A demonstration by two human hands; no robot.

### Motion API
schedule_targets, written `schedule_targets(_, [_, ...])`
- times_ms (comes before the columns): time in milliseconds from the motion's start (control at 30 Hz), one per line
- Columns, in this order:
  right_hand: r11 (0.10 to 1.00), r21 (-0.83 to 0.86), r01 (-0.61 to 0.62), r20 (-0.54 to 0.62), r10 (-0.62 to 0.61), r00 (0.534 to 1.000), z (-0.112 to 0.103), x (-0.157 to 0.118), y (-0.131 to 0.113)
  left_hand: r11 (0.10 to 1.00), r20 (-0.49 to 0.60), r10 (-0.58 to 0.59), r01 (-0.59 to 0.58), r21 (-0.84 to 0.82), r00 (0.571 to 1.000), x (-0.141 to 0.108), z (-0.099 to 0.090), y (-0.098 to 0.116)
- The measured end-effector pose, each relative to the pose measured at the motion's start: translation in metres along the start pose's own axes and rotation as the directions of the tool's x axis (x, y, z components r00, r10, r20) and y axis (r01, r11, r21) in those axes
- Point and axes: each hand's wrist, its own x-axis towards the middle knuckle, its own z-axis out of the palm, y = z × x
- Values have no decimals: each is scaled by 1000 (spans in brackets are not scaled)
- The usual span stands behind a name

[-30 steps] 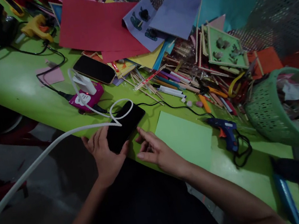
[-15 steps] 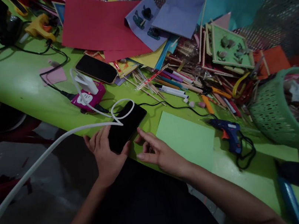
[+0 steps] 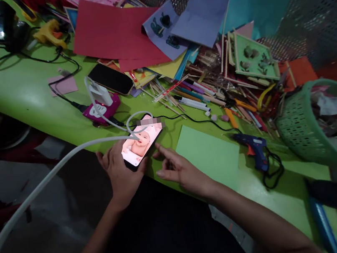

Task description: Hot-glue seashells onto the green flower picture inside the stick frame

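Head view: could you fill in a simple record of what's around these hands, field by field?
Left hand: holds the near end of a slim black phone, screen lit
Right hand: beside the phone, index finger extended
Crossing phone: looped white cable
Right of phone: pale-green paper sheet, then blue plastic glue gun
Far right: round green perforated basket

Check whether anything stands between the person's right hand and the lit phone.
Nothing visible stands between the right hand and the lit phone's near edge; only the white cable passes in front of the screen's far part.
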Motion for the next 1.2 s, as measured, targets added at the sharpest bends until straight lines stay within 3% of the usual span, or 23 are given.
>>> schedule_targets(100, [990, -128, 57, -19, -60, 998, -1, -2, -3, 1000, 5, -13, 14, -5, 1000, 0, 1, -1])
schedule_targets(200, [923, -341, 181, -28, -202, 979, -3, -4, -16, 999, 31, -45, 45, -19, 999, 0, 0, 0])
schedule_targets(300, [817, -485, 312, 84, -311, 947, -1, -2, -33, 998, 53, -59, 60, -25, 997, 0, -4, 2])
schedule_targets(400, [745, -546, 382, 231, -304, 924, 7, 5, -45, 998, 59, -19, 22, -58, 998, -1, -6, 0])
schedule_targets(533, [715, -568, 407, 325, -259, 909, 17, 17, -46, 996, 50, 10, -6, -86, 999, -3, -6, -5])
schedule_targets(600, [681, -618, 393, 283, -273, 919, 14, 22, -43, 997, 43, -11, 14, -80, 999, -3, -5, -6])
schedule_targets(700, [612, -743, 272, 75, -327, 942, -2, 22, -42, 997, 61, -43, 47, -60, 997, -2, -5, -4])
schedule_targets(833, [617, -774, 146, -122, -371, 921, -30, 3, -50, 998, 78, -53, 56, -37, 996, 0, -7, 0])
schedule_targets(1033, [668, -732, 135, -212, -412, 886, -50, -35, -55, 998, 46, -44, 46, -31, 998, 1, -5, 0])
schedule_targets(1200, [665, -741, 94, -243, -396, 885, -57, -56, -46, 999, 30, -30, 31, -19, 999, 3, -7, 3])
